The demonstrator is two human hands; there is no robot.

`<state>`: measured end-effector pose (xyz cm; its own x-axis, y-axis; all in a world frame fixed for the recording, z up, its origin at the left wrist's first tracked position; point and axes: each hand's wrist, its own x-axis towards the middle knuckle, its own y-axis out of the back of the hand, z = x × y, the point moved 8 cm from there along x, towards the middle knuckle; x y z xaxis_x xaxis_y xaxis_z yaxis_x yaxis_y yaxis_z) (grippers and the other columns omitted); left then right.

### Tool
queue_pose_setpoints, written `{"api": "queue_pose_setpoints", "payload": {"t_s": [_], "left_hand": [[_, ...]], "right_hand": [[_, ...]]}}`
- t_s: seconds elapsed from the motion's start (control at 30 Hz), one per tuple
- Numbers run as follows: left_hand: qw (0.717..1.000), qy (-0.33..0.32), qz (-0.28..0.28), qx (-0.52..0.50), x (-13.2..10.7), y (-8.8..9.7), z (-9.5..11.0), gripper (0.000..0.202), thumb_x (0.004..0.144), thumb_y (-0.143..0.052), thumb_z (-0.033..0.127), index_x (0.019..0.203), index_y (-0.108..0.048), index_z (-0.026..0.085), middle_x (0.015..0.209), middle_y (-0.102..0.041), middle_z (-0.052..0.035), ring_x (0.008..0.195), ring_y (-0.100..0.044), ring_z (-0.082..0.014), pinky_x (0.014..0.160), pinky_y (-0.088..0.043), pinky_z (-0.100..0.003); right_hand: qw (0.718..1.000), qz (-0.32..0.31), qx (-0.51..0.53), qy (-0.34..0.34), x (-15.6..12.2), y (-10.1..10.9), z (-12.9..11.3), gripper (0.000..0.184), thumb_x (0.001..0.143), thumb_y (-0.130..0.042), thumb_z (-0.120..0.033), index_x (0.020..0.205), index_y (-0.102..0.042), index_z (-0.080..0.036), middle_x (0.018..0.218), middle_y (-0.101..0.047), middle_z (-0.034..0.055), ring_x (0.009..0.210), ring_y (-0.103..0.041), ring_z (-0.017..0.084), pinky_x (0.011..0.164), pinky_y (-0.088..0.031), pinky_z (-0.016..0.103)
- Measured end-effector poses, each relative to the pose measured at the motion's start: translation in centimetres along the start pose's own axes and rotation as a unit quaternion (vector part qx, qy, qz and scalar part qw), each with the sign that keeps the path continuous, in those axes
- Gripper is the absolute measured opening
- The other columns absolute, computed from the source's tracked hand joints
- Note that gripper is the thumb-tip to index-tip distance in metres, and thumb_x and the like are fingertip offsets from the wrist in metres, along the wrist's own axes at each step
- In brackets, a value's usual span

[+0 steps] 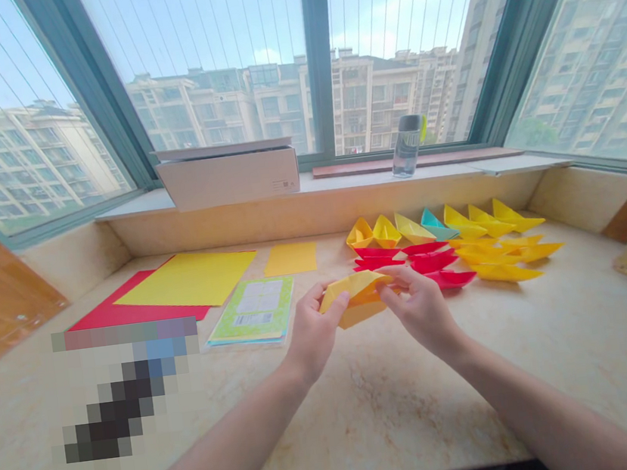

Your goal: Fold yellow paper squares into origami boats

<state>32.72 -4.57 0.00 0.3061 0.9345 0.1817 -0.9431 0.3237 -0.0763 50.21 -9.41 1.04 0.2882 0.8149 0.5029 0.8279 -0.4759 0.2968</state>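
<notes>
Between my two hands, a little above the counter [371, 426], is a folded piece of yellow-orange paper [359, 298], partly shaped with an opening along it. My left hand [318, 322] pinches its left end, thumb on the near side. At the right end, my right hand [416, 299] grips it between thumb and fingers. Just behind and right of that hand lie red paper boats [447, 278]. Yellow paper boats [506, 268] sit beside them, and a back row holds more yellow boats and a teal paper boat [437, 226].
On the left are a yellow sheet [187, 281], a red sheet [99, 311], a small orange sheet [292, 257] and a green paper packet [254, 311]. A pixelated dark item [122, 403] lies nearer. A white box [229, 177] and a bottle [408, 148] stand on the sill.
</notes>
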Motion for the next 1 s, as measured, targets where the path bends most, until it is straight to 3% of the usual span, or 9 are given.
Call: {"api": "queue_pose_setpoints", "payload": {"t_s": [0.3, 0.47, 0.6, 0.83, 1.0], "left_hand": [[0.998, -0.018, -0.048, 0.033, -0.8, -1.1, 0.7, 0.030, 0.085, -0.063, 0.034, 0.110, -0.059, 0.018, 0.099, -0.071, -0.0057, 0.090, -0.067, -0.0195, 0.079, -0.052, -0.029], [0.995, 0.019, -0.092, -0.013, -1.2, -2.0, 0.2, 0.030, 0.085, -0.063, 0.031, 0.110, -0.050, 0.019, 0.091, -0.073, -0.0045, 0.083, -0.069, -0.0183, 0.075, -0.052, -0.029], [0.992, 0.030, -0.118, -0.018, -1.4, -2.6, -0.1, 0.029, 0.085, -0.064, 0.030, 0.107, -0.048, 0.019, 0.087, -0.073, -0.0047, 0.080, -0.069, -0.0179, 0.072, -0.051, -0.028], [0.992, 0.038, -0.121, -0.026, -1.2, -2.6, 0.2, 0.029, 0.085, -0.065, 0.030, 0.106, -0.046, 0.020, 0.085, -0.072, -0.0031, 0.075, -0.067, -0.0153, 0.069, -0.050, -0.025], [0.982, 0.070, -0.173, -0.037, -1.1, -2.5, 0.1, 0.034, 0.083, -0.068, 0.030, 0.108, -0.048, 0.020, 0.089, -0.071, -0.0036, 0.073, -0.066, -0.0156, 0.066, -0.049, -0.025]], "right_hand": [[0.978, 0.040, -0.167, 0.122, -0.1, 1.2, -2.3, 0.026, 0.088, -0.056, -0.020, 0.106, -0.074, -0.024, 0.094, -0.076, 0.0059, 0.084, -0.067, 0.024, 0.075, -0.053, 0.036], [0.950, 0.061, -0.209, 0.223, -0.6, 1.5, -4.5, 0.026, 0.086, -0.060, -0.015, 0.107, -0.073, -0.021, 0.097, -0.077, 0.0054, 0.086, -0.070, 0.023, 0.087, -0.046, 0.041], [0.939, 0.063, -0.226, 0.251, -0.9, 1.7, -4.8, 0.025, 0.086, -0.062, -0.015, 0.108, -0.072, -0.022, 0.097, -0.077, 0.0050, 0.084, -0.072, 0.022, 0.094, -0.042, 0.043], [0.953, 0.072, -0.167, 0.242, -0.1, 2.6, -5.0, 0.020, 0.089, -0.061, -0.018, 0.104, -0.072, -0.026, 0.104, -0.076, 0.0055, 0.101, -0.068, 0.026, 0.100, -0.038, 0.048], [0.993, -0.032, -0.001, 0.118, 1.0, 1.7, -3.0, 0.016, 0.087, -0.062, -0.021, 0.102, -0.068, -0.024, 0.095, -0.074, 0.0045, 0.088, -0.068, 0.021, 0.077, -0.052, 0.034]]}}
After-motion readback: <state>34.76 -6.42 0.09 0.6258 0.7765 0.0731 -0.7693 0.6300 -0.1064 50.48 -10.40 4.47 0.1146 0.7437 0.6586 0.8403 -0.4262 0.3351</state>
